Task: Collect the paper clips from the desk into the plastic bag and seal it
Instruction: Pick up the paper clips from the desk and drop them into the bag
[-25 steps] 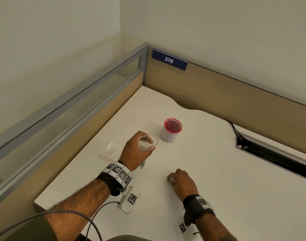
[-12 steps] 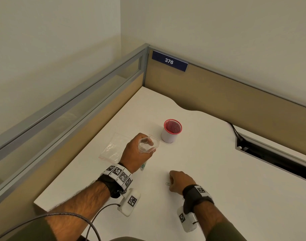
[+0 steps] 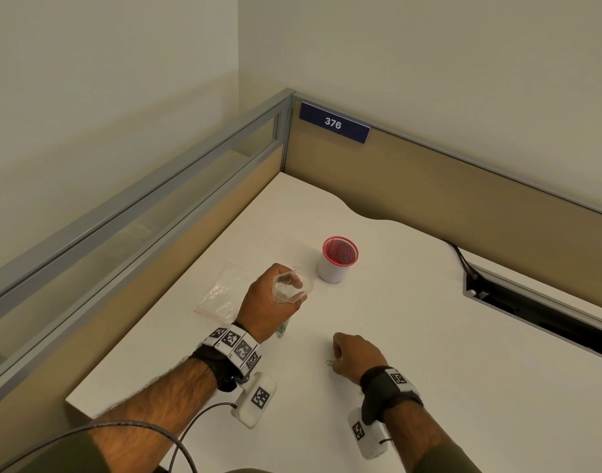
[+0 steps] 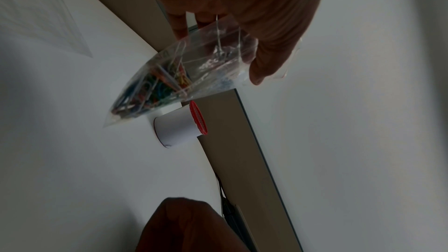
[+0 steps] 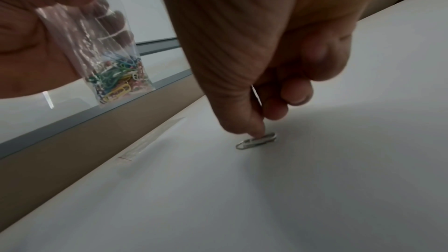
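The left hand (image 3: 270, 300) is raised above the white desk (image 3: 429, 336) in the head view, its fingers curled round the open mouth of a clear plastic bag (image 3: 292, 285), while the right hand (image 3: 356, 355) sits low on the desk with its fingers bunched over a small paper clip (image 3: 329, 362); an empty flat bag (image 3: 221, 295) lies to the left by the partition, and a white cup with a red mesh top (image 3: 337, 261) stands just beyond the held bag. From the left wrist, the bag (image 4: 174, 83) hangs from the fingers (image 4: 266, 60), its lower corner filled with coloured paper clips (image 4: 150, 93), the cup (image 4: 179, 129) behind it. From the right wrist, a fingertip (image 5: 257, 131) presses on a silver clip (image 5: 258, 140) lying flat on the desk, and a thin metal piece, perhaps another clip, shows between the curled fingers, though blur leaves that unsure; the left hand (image 5: 31, 35) holds the bag (image 5: 106, 60) up at the left.
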The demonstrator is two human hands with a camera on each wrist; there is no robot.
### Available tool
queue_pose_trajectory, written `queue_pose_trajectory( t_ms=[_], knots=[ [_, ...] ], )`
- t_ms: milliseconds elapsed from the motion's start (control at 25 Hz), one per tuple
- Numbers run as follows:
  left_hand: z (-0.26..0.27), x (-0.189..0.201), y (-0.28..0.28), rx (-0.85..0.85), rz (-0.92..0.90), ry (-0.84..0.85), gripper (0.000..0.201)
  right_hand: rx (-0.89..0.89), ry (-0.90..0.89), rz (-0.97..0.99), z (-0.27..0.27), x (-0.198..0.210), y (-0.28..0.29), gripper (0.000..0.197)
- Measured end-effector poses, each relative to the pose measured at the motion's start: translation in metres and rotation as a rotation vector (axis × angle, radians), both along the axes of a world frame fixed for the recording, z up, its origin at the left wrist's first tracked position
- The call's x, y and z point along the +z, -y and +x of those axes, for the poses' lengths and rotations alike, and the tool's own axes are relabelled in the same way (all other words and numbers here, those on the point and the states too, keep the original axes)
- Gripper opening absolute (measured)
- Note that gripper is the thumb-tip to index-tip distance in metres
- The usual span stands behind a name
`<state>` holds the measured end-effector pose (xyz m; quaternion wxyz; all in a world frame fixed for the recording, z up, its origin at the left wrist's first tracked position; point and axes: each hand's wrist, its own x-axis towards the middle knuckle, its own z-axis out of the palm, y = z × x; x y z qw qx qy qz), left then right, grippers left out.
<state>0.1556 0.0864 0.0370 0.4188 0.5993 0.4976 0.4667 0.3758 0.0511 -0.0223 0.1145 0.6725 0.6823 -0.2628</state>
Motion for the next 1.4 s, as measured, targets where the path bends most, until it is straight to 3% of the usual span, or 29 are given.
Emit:
queue_pose_trajectory(
  t_ms=[320, 480, 600, 760, 920, 1080, 1240, 1400],
  knots=[
    [0.001, 0.002, -0.001, 0.000, 0.002, -0.017, 0.027, 0.015, 0.003, -0.061, -0.007, -0.001, -0.001, 0.011],
    [-0.001, 0.002, -0.001, 0.007, 0.005, -0.022, 0.027, 0.058, 0.025, 0.016, -0.010, 0.001, 0.003, 0.008],
    [-0.001, 0.001, -0.002, 0.012, 0.000, -0.013, 0.028, -0.025, -0.078, 0.087, -0.006, 0.008, 0.009, 0.006],
    [0.001, -0.001, -0.002, 0.005, -0.012, -0.015, 0.028, -0.175, -0.354, 0.394, 0.001, 0.050, 0.004, 0.027],
    [0.006, -0.002, -0.001, -0.021, -0.006, -0.012, 0.029, -0.200, -0.552, 0.644, -0.017, 0.114, -0.009, 0.013],
    [0.010, 0.001, -0.001, -0.051, 0.005, -0.021, 0.029, -0.134, -0.642, 0.687, -0.044, 0.146, -0.014, 0.009],
    [0.012, 0.003, 0.000, -0.077, -0.001, -0.038, 0.035, -0.028, -0.616, 0.641, -0.065, 0.148, -0.015, 0.008],
    [0.012, 0.003, 0.001, -0.072, 0.000, -0.041, 0.031, -0.034, -0.589, 0.699, -0.064, 0.149, -0.013, 0.013]
  ],
)
